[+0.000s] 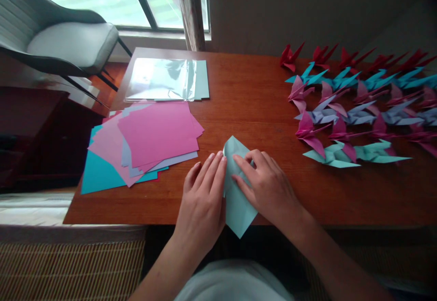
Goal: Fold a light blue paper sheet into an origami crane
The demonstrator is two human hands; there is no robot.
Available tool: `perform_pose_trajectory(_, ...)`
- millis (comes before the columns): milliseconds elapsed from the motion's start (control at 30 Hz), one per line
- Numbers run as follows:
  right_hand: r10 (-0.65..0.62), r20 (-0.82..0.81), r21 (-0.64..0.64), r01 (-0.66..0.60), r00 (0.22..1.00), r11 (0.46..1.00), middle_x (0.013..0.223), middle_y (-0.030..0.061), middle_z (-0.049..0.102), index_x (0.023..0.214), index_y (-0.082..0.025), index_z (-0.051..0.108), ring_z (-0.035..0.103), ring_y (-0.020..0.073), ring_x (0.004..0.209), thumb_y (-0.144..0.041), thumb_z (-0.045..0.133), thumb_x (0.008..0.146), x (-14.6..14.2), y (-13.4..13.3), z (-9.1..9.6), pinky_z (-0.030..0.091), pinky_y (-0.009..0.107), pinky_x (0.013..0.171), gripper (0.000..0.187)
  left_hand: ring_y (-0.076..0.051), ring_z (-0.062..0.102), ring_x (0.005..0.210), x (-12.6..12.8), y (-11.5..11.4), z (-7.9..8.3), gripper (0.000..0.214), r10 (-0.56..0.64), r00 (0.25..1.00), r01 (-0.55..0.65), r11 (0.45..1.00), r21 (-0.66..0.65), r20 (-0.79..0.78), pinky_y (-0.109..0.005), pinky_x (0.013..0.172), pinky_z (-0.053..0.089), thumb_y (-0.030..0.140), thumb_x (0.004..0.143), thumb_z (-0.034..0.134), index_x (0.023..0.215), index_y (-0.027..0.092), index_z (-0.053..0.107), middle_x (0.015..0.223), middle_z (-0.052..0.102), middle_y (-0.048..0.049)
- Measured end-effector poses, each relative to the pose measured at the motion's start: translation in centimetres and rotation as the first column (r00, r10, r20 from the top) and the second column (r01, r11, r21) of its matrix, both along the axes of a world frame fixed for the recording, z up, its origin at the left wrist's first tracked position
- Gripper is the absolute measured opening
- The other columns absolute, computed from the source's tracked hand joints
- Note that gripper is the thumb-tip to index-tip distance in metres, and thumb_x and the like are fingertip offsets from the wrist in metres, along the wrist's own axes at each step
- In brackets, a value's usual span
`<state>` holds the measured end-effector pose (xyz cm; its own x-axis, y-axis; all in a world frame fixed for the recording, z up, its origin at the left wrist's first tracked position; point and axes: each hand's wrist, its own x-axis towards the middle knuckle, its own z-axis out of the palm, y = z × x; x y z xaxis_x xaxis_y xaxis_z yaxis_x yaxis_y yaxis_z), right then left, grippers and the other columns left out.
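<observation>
on wood (246, 100), outstretched left hand (203, 189) and half-open right hand (269, 182) touch paper (238, 205).

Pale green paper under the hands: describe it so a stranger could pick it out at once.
Over the brown table, by its near edge, are the left hand and right hand. The pale green paper lies beneath them, its lower corner past the edge; unlike the loose sheets leftward and folded birds rightward, it alone is touched.
</observation>
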<state>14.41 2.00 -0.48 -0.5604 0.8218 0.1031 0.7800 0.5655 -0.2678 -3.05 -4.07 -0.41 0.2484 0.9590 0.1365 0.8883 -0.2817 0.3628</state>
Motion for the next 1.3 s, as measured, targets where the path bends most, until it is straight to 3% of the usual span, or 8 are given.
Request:
perform_pose_trajectory(267, 0.005, 0.032, 0.024, -0.006, 0.999, 1.0, 0.102, 0.0109, 0.064, 0.136, -0.016, 0.058, 0.059, 0.0248, 0.093, -0.024, 0.046, 0.102, -0.2, 0.9, 0.0, 0.049, 0.039, 0.082, 0.038, -0.029, 0.031, 0.152, 0.4, 0.1, 0.2, 0.062, -0.043, 0.997, 0.042, 0.999, -0.01, -0.071, -0.049, 0.122, 0.028, 0.026, 0.097, 0.046, 0.155, 0.01, 0.033, 0.162, 0.036, -0.0154)
perform_pose_trajectory(567, -0.017, 0.088, 0.003, 0.016, 0.996, 1.0, 0.105, 0.0119, 0.067, 0.141, -0.011, 0.053, 0.062, 0.0243, 0.091, -0.024, 0.042, 0.103, -1.0, 2.1, 0.3, 0.049, 0.038, 0.082, 0.042, -0.033, 0.027, 0.153, 0.3, -0.2, 0.3, 0.071, -0.112, 0.989, 0.108, 0.993, -0.052, -0.095, -0.052, 0.125, 0.02, 0.045, 0.098, 0.048, 0.156, 0.006, 0.032, 0.165, 0.029, -0.0179)
perform_pose_trajectory(700, 0.004, 0.095, 0.003, -0.004, 0.995, 1.0, 0.102, 0.0094, 0.065, 0.149, -0.016, 0.045, 0.061, 0.0246, 0.091, -0.024, 0.041, 0.103, -0.9, 2.0, 0.2, 0.048, 0.038, 0.082, 0.047, -0.034, 0.025, 0.154, 0.4, -0.2, 0.4, 0.076, -0.119, 0.988, 0.113, 0.992, -0.059, -0.094, -0.052, 0.125, 0.017, 0.053, 0.098, 0.047, 0.156, 0.006, 0.033, 0.165, 0.028, -0.0176)
perform_pose_trajectory(1300, -0.003, 0.126, 0.012, 0.001, 0.992, 1.0, 0.1, 0.0096, 0.063, 0.146, -0.016, 0.05, 0.059, 0.0245, 0.089, -0.021, 0.043, 0.101, -0.9, 1.9, -0.1, 0.046, 0.038, 0.08, 0.045, -0.032, 0.025, 0.154, 1.4, -0.2, 0.6, 0.074, -0.098, 0.991, 0.09, 0.992, -0.087, -0.088, -0.055, 0.127, 0.01, 0.056, 0.099, 0.043, 0.155, 0.008, 0.035, 0.165, 0.029, -0.015)
